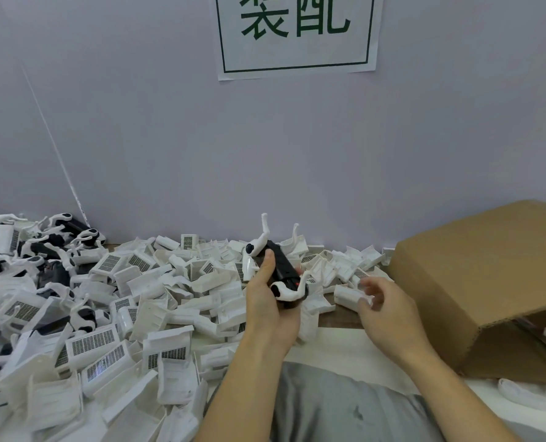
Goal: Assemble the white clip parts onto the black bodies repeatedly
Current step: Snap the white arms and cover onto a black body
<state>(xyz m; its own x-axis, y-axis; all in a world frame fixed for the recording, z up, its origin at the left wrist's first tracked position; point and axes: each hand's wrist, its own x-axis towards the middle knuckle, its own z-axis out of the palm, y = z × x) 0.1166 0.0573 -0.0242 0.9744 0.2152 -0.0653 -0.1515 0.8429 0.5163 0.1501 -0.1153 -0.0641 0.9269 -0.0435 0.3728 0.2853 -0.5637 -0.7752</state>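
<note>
— What is the left hand (267, 301) doing?

— It holds a black body (283, 266) up over the surface (338, 317). The thumb lies along one side and the fingers curl round underneath. The black body tilts away from the person.

— Are there white bits on it?

— Yes. One white clip part (259, 240) sits at the far end with a hook sticking up. Another white clip (289, 290) sits at the near end, by the palm.

— And the right hand (383, 306)?

— It is just beside the left one, low over the surface. Its fingers are bent, and they look blurry. It may be touching a loose white piece (348, 296), but I cannot tell if it pinches it.

— What else is there?

— A big pile of white parts (131, 317) covers the surface on the left. Finished black-and-white ones (42, 247) lie at the far left. A brown cardboard box (485, 275) stands on the right. A paper sign (297, 33) with green letters hangs on the wall.
</note>
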